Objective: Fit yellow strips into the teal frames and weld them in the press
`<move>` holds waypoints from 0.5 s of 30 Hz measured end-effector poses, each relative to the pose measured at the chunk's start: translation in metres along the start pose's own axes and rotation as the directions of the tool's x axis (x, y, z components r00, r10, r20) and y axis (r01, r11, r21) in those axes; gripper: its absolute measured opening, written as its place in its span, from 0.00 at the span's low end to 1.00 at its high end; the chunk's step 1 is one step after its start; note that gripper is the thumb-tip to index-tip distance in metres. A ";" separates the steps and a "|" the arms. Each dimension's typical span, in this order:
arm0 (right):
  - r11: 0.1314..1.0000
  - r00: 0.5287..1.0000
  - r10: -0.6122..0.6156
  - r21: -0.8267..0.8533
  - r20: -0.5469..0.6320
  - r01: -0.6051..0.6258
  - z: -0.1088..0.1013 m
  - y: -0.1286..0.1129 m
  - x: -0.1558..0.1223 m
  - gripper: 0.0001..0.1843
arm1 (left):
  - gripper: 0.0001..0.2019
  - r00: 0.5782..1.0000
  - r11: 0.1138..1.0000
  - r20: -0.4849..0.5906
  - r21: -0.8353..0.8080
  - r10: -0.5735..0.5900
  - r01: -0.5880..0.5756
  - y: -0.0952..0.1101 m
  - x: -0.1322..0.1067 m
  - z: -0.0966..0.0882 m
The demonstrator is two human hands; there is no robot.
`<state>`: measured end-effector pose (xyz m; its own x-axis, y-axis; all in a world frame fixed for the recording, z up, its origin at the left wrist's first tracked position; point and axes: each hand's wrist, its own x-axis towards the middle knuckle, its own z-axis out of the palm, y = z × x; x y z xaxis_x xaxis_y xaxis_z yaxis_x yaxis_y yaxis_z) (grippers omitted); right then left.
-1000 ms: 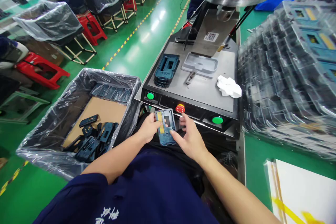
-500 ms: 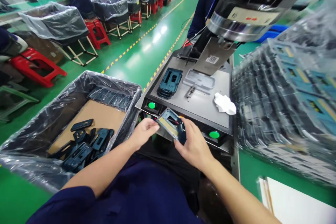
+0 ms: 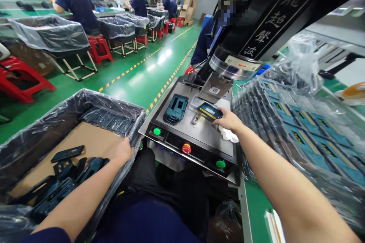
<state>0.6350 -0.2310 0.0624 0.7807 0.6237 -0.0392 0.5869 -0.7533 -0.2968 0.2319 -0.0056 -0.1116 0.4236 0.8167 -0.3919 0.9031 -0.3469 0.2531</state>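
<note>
Grasping: blue part is held by right hand over machine plate | left hand rests released on lined box rim

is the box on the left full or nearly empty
Nearly empty: the box shows bare cardboard floor, with dark parts only in one corner.

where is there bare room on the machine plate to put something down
Bare steel lies along the front of the plate, between the dark blue housing and the white cloth, behind the red button. Under the press head it is crowded: the right hand holds a part there.
</note>
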 end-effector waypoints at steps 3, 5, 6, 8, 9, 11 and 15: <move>0.999 0.999 0.019 0.041 0.049 -0.021 -0.001 0.002 0.024 0.42 | 0.19 1.000 1.000 -0.008 0.007 0.012 -0.012 -0.001 0.003 0.003; 0.999 0.998 -0.004 0.051 0.069 0.001 -0.001 0.001 0.037 0.38 | 0.19 1.000 1.000 -0.003 0.007 0.019 -0.019 -0.002 0.004 0.003; 0.999 0.997 -0.012 0.051 0.079 0.008 -0.001 0.000 0.043 0.36 | 0.18 1.000 1.000 -0.002 0.006 0.021 -0.021 -0.002 0.004 0.003; 0.999 0.995 -0.017 0.042 0.098 0.013 -0.001 -0.003 0.053 0.31 | 0.17 1.000 1.000 -0.008 0.006 0.028 -0.028 -0.002 0.004 0.003; 0.999 0.994 -0.013 0.032 0.105 0.010 -0.001 -0.004 0.057 0.29 | 0.17 0.999 0.999 -0.013 0.006 0.033 -0.033 -0.002 0.003 0.003; 1.000 0.993 0.004 0.007 0.118 -0.005 -0.001 -0.008 0.063 0.23 | 0.16 0.999 1.000 -0.015 0.003 0.031 -0.031 -0.002 0.003 0.003; 1.000 0.990 0.002 -0.009 0.138 -0.001 -0.001 -0.012 0.070 0.15 | 0.17 1.000 1.000 -0.002 -0.005 0.014 -0.014 -0.001 0.002 0.003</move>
<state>0.6832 -0.1783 0.0645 0.7451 0.6447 -0.1709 0.5880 -0.7559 -0.2878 0.2319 -0.0043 -0.1151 0.4359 0.8127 -0.3866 0.8967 -0.3557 0.2633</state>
